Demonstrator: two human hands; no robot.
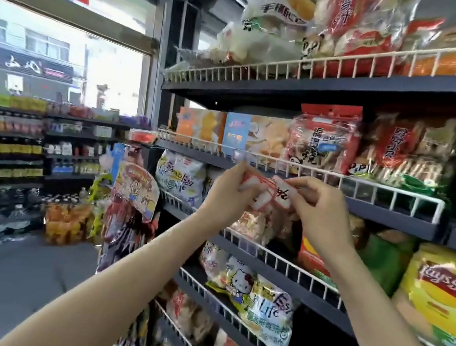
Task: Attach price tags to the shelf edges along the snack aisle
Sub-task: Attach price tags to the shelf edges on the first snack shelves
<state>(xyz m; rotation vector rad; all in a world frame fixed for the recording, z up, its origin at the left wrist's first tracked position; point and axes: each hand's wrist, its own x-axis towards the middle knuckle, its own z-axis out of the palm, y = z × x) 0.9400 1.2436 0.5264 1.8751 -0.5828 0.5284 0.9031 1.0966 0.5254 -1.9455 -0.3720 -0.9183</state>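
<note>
Two bare forearms are reaching up from the lower edge toward the snack shelving. Left hand (230, 196) is curling its fingers around a small stack of red-and-white tags (260, 192), gripping them from the left. Right hand (320, 206) is pinching the front tag (282, 194) between thumb and forefinger at its right end; dark handwriting is showing on this tag's white field, too blurred to read. Both hands are meeting just in front of and slightly below a shelf edge (396, 216), a dark strip topped by a white wire rail (341, 180). Tags are touching neither the edge nor the rail, as far as the blur allows. Behind the hands, snack bags are lying on the tier below, partly hidden. To the right, a yellow chip bag (445, 296) is standing on a lower tier. Above the rail, boxes (213, 127) and red-labelled packs (325, 138) are sitting upright. Further up, a top shelf is carrying more bagged goods behind another wire rail. Beyond the aisle's left end, bottle racks (0, 145) are lining the far wall beneath a large window (59, 51).
</note>
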